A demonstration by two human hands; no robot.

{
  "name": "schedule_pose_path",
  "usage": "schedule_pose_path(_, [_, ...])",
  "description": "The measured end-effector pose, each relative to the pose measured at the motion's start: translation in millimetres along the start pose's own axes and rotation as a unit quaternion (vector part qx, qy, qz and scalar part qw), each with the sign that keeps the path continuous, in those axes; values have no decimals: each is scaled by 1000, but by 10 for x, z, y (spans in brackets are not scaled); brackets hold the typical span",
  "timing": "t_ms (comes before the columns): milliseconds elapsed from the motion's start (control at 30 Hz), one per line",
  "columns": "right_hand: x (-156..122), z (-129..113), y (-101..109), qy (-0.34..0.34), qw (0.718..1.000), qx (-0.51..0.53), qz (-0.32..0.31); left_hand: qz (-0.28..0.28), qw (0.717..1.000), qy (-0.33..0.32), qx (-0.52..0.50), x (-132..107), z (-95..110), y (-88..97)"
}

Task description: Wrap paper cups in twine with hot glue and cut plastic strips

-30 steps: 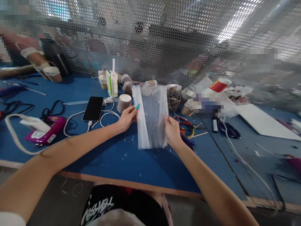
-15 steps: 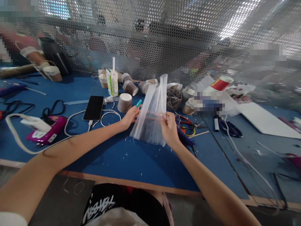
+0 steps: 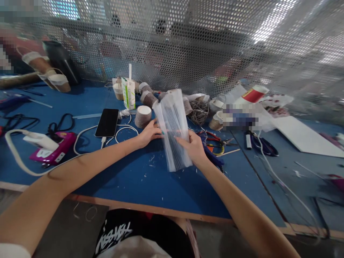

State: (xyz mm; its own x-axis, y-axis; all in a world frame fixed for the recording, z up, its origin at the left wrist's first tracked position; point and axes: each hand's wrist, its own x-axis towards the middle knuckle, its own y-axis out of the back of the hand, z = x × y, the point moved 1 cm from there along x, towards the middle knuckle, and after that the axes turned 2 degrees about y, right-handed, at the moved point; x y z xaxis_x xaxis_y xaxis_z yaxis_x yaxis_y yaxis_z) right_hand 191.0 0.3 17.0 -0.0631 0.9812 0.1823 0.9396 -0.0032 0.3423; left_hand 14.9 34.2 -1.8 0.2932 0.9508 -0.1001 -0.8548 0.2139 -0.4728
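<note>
A translucent, pleated plastic sheet (image 3: 173, 114), fanned in many narrow folds, stands tilted above the blue table in front of me. My right hand (image 3: 195, 146) is closed on its right edge, thumb across the front and fingers behind. My left hand (image 3: 148, 135) is at its left edge, fingertips with a teal nail pressed against the folds; part of the fingers is hidden behind. Just behind my left hand stands a small cup wrapped in grey-brown cord (image 3: 143, 116). Pliers with red and yellow handles (image 3: 215, 141) lie right of my right hand.
Left lie a black phone (image 3: 106, 123) on a white cable and a magenta power strip (image 3: 55, 148). Behind are a drink carton (image 3: 129, 94), several wrapped cups and a twig bundle (image 3: 199, 111). A perforated metal screen (image 3: 166, 46) closes the back; a white board (image 3: 306, 136) lies right.
The pleated sheet has narrowed, its spread folds drawn together, and it now leans with its top to the left. My left thumb has come down from its raised position onto the sheet.
</note>
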Motion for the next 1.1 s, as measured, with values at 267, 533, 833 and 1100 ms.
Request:
schedule_pose_path(267, [-17, 49, 5, 105, 989, -83, 61, 38, 997, -6, 62, -3, -57, -37])
schedule_pose_path(533, [-36, -62, 67, 46, 993, -8, 111, 87, 994, -23, 67, -42, -29, -16])
schedule_pose_path(833, [43, -51, 207, 41, 982, -83, 163, 107, 986, -86, 99, 0, -25, 63])
schedule_pose_path(1100, [71, -38, 214, 39, 983, -68, 168, 108, 980, -119, 113, -69, -12, 24])
